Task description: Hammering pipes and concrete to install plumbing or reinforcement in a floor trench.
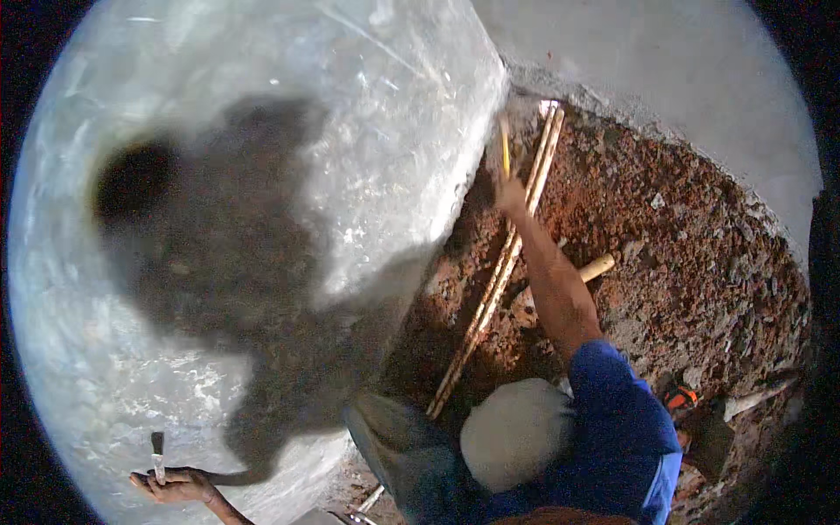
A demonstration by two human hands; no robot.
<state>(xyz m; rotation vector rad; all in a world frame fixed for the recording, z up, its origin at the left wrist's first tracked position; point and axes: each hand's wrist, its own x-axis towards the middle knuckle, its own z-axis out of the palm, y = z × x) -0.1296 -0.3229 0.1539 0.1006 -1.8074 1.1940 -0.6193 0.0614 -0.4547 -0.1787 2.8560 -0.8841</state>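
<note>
My left hand [175, 487] is at the lower left, palm up beside the pale grey wall surface [394, 157]. Between its fingers stands a small brush-like tool [158, 469], pale below and dark above; its exact kind is unclear. My right arm, in a short blue sleeve, reaches forward over the reddish soil. At its end my right hand [512, 198] is blurred but closed around a thin yellow stick-like tool [505, 153]. The tool's upper end is smeared close to the wall's edge. Just right of this hand, two long pale rods [499, 273] lie side by side.
A wooden handle [598, 267] lies partly behind my right forearm. Broken red soil [691, 236] spreads rightward to a grey slab [674, 61]. At right are an orange-and-black item [680, 398] and a whitish piece [752, 400]. A rounded grey form [516, 433] sits low in the middle, perhaps a knee.
</note>
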